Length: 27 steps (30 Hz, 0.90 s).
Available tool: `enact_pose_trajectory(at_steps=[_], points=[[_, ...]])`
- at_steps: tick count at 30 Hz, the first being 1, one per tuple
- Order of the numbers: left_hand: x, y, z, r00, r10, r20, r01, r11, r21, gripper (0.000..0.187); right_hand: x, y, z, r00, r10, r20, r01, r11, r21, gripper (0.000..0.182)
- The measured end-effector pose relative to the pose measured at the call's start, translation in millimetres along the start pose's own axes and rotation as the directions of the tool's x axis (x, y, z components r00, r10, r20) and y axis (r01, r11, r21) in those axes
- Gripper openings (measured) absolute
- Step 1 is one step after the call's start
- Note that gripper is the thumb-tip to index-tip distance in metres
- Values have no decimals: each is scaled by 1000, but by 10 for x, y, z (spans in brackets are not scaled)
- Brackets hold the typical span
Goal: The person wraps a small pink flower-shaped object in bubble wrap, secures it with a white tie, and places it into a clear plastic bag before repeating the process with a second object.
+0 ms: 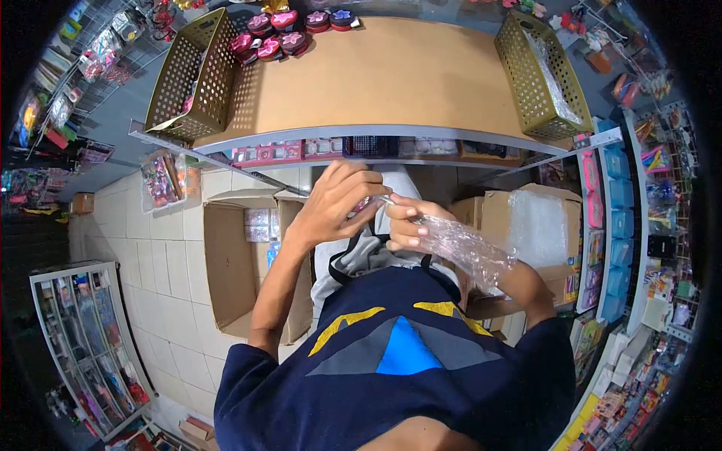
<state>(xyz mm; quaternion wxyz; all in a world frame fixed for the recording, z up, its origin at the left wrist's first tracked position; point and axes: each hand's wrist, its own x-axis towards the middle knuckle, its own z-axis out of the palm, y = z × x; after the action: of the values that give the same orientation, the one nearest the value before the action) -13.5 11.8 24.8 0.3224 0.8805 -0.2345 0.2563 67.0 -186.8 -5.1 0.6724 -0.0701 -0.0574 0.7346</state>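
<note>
My left hand (340,201) is closed, its fingers curled over a small thing that is mostly hidden; only a pinkish, shiny bit shows. My right hand (412,222) is pinched close beside it, their fingertips nearly meeting. From the right hand a crumpled clear plastic bag (470,246) trails down over my right forearm. Both hands are above my lap, in front of the shelf's edge.
On the tan shelf (391,83) ahead are several flower-topped round cases (284,20) and two olive baskets (192,94) (538,83). An open cardboard box (229,263) stands at left, another box (492,218) with clear plastic (538,225) at right. A display case (90,338) is lower left.
</note>
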Motion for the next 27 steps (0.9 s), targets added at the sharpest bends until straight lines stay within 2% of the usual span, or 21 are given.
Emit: enact_pose_trajectory(at_steps=[1,4,5,6,8,9,10,12,13,14,15,16,17,18,19,22,23,26,27], points=[[-8,25,-1,1000,16,-4,-16,1000,-1,26,-1,83,-19,995,-11,100,-2,992,129,44],[29,55,30,999,40,-25,-40,999,0,20,-56,242,64,996,-64,61,50,976,211,46],[43,44,38,998,52,-33,-51,998,32,20,-70,269,0,995,-93,36,85,979,185,48],[50,38,46,997,63,-40,-60,996,65,19,-94,249,9,994,-91,-54,98,985,140,49],[75,2,126,996,33,-82,-32,999,16,16,-174,154,37,968,-96,-232,109,993,43,51],[81,-26,167,994,16,-106,-17,1000,-5,15,-187,129,51,963,-105,-247,108,994,-3,52],[64,-74,176,986,-71,-151,63,997,-54,13,-266,83,143,924,-188,-332,160,981,-112,48],[-19,-175,109,941,-251,-225,218,962,-163,10,-405,-17,176,863,-299,-406,177,934,-310,48],[-43,-197,15,927,-305,-219,267,946,-187,7,-485,-112,196,819,-440,-368,224,836,-501,43],[-58,-195,-78,915,-348,-206,314,932,-181,7,-614,-148,169,691,-586,-424,273,753,-598,35],[-79,-203,-155,915,-350,-200,318,932,-174,7,-680,-168,254,553,-752,-360,189,533,-824,38],[-100,-211,-219,915,-354,-192,325,931,-167,7,-720,-191,403,422,-877,-229,50,274,-960,44],[-113,-205,-278,914,-369,-167,341,923,-177,7,-735,-221,558,374,-927,-28,-98,-10,-995,48],[-126,-189,-330,912,-386,-139,359,915,-186,8,-754,-243,735,357,-916,182,-251,-282,-926,52],[-144,-173,-354,909,-402,-108,377,905,-196,8,-775,-254,889,372,-847,380,-393,-514,-762,56],[-125,-167,-335,923,-376,-82,349,907,-234,8,-821,-401,1198,652,-698,295,-528,-698,-484,63],[-103,-156,-320,924,-377,-70,346,898,-271,9,-775,-439,1220,667,-685,292,-518,-709,-479,46],[-45,-132,-284,934,-353,-46,326,900,-291,10,-849,-587,1074,832,-511,215,-417,-833,-363,25],[-77,-204,-279,943,-330,-45,307,913,-269,11,-828,-591,1081,783,-598,174,-421,-714,-560,15]])
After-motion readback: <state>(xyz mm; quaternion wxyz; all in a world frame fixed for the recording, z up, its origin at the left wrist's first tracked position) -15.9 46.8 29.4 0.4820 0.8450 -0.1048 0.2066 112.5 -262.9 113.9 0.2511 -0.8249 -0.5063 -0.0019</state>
